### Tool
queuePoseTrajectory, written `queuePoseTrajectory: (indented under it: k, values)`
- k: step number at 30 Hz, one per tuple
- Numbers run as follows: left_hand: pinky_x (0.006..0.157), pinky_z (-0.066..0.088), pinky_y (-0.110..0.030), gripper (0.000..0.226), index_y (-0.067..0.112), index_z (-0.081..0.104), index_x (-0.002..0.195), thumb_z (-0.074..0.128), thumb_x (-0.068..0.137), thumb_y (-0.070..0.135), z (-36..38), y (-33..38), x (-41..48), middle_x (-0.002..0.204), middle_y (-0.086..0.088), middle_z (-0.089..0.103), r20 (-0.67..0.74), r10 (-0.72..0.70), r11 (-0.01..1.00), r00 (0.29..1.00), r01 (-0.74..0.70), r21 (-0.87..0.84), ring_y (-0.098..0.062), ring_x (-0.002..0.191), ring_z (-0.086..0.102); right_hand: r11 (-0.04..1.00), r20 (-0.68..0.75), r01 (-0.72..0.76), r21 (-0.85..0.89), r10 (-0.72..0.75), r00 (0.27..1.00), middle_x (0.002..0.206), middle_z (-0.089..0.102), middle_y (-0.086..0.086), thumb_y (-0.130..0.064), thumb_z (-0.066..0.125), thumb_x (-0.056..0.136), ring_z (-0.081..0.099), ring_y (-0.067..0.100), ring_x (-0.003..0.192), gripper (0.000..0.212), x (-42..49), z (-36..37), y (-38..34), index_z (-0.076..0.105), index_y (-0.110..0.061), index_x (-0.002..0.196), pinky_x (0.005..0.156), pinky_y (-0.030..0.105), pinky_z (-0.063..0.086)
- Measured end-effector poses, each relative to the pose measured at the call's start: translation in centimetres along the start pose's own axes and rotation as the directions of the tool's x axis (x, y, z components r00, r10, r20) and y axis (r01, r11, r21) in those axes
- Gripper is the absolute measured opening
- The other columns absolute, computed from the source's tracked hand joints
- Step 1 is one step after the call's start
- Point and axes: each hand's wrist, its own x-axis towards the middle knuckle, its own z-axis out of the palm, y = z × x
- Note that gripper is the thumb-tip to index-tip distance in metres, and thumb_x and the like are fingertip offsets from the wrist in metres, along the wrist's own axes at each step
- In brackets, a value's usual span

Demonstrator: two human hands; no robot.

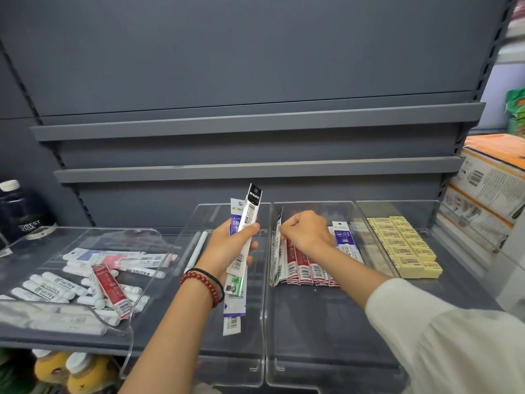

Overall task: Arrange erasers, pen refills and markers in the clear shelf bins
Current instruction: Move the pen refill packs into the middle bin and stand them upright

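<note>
My left hand (227,248) grips a few long pen refill packs (241,260), white, black-topped and purple, held upright over the middle clear bin (257,365). My right hand (306,231) pinches the top of a dark refill pack (276,245) at the left end of a row of red refill packs (305,270) in the right clear bin (335,382). A blue-labelled refill pack (343,237) stands behind that hand. Yellow erasers (406,245) lie stacked in the far right section. White markers (59,288) and mixed refill packs fill the left clear bin (127,317).
Two white pens (196,248) lie at the back of the middle bin. Grey shelves (255,123) rise behind. A dark bottle (17,211) stands at left, orange-and-white boxes (488,189) at right. Bottles sit on the shelf below.
</note>
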Motion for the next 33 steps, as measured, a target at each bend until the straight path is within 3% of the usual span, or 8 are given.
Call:
queuePoseTrajectory:
  k: [4, 8, 11, 13, 16, 21, 26, 33]
  values:
    - [0.049, 0.049, -0.022, 0.022, 0.017, 0.063, 0.109, 0.067, 0.089, 0.021, -0.2, 0.1, 0.0, 0.088, -0.001, 0.064, -0.005, -0.012, 1.0, 1.0, 0.012, -0.006, -0.009, 0.068, 0.06, 0.998, 0.067, 0.017, 0.054, -0.021, 0.998, 0.073, 0.073, 0.003, -0.023, 0.064, 0.083, 0.069, 0.021, 0.081, 0.019, 0.5, -0.6, 0.7, 0.075, -0.019, 0.067, 0.065, 0.029, 0.053]
    - [0.053, 0.05, -0.024, 0.023, 0.017, 0.063, 0.109, 0.068, 0.087, 0.022, -0.4, 0.0, 0.1, 0.087, -0.001, 0.065, -0.012, -0.012, 1.0, 1.0, 0.012, -0.013, -0.01, 0.069, 0.061, 0.987, 0.073, 0.126, 0.096, -0.134, 0.988, 0.063, 0.066, -0.012, -0.034, 0.068, 0.086, 0.067, 0.017, 0.083, 0.024, 0.4, -1.6, 1.3, 0.068, -0.03, 0.062, 0.081, 0.037, 0.056]
    - [0.056, 0.052, -0.026, 0.022, 0.017, 0.065, 0.104, 0.072, 0.084, 0.022, -0.2, 0.0, -0.1, 0.083, 0.0, 0.067, 0.005, -0.008, 1.0, 1.0, 0.008, -0.02, -0.01, 0.072, 0.064, 0.945, 0.118, 0.196, 0.264, -0.233, 0.965, 0.076, 0.072, -0.012, -0.041, 0.066, 0.088, 0.065, 0.009, 0.074, 0.014, -0.5, -2.5, 1.1, 0.071, -0.03, 0.08, 0.07, 0.026, 0.052]
    - [0.056, 0.053, -0.024, 0.021, 0.019, 0.066, 0.102, 0.073, 0.083, 0.023, 0.0, 0.0, -0.3, 0.086, 0.001, 0.07, 0.025, 0.005, 1.0, 1.0, -0.005, 0.011, -0.009, 0.071, 0.067, 0.903, 0.195, 0.21, 0.376, -0.299, 0.934, 0.085, 0.074, -0.009, -0.044, 0.063, 0.089, 0.064, 0.005, 0.066, 0.021, -1.4, -3.2, 0.5, 0.071, -0.025, 0.093, 0.058, 0.016, 0.043]
    - [0.053, 0.053, -0.022, 0.019, 0.022, 0.066, 0.102, 0.072, 0.084, 0.025, 0.4, 0.1, -0.4, 0.089, 0.003, 0.072, 0.075, 0.042, 0.995, 0.996, -0.048, 0.086, -0.005, 0.067, 0.069, 0.876, 0.235, 0.213, 0.434, -0.338, 0.911, 0.085, 0.074, -0.008, -0.042, 0.068, 0.085, 0.062, 0.002, 0.062, 0.025, -2.2, -3.4, -0.1, 0.073, -0.02, 0.097, 0.049, 0.011, 0.039]
    - [0.052, 0.052, -0.022, 0.018, 0.024, 0.063, 0.105, 0.062, 0.09, 0.034, 1.0, 0.2, -0.7, 0.099, 0.003, 0.072, 0.16, 0.011, 0.989, 0.987, -0.035, 0.147, -0.01, 0.073, 0.071, 0.868, 0.237, 0.124, 0.481, -0.265, 0.935, 0.083, 0.074, -0.004, -0.031, 0.071, 0.085, 0.062, 0.004, 0.065, 0.013, -2.2, -3.2, -0.4, 0.075, -0.019, 0.088, 0.047, 0.017, 0.039]
    - [0.051, 0.052, -0.025, 0.017, 0.014, 0.062, 0.109, 0.051, 0.097, 0.016, 1.1, 0.5, -0.5, 0.1, -0.004, 0.073, 0.188, -0.067, 0.995, 0.98, 0.051, 0.09, -0.013, 0.073, 0.07, 0.858, 0.186, 0.042, 0.512, -0.158, 0.97, 0.087, 0.075, -0.007, -0.026, 0.067, 0.089, 0.063, 0.005, 0.067, 0.014, -1.7, -3.5, 0.2, 0.073, -0.015, 0.095, 0.047, 0.018, 0.039]
    - [0.05, 0.054, -0.021, 0.019, 0.009, 0.064, 0.108, 0.059, 0.094, 0.022, 0.8, 0.4, -0.6, 0.084, -0.008, 0.073, 0.122, -0.003, 0.997, 0.992, -0.006, 0.077, -0.007, 0.059, 0.068, 0.785, 0.173, -0.094, 0.613, -0.018, 0.985, 0.089, 0.074, -0.002, -0.024, 0.06, 0.095, 0.065, 0.008, 0.069, 0.009, -1.6, -3.8, 0.3, 0.065, -0.017, 0.098, 0.046, 0.017, 0.045]
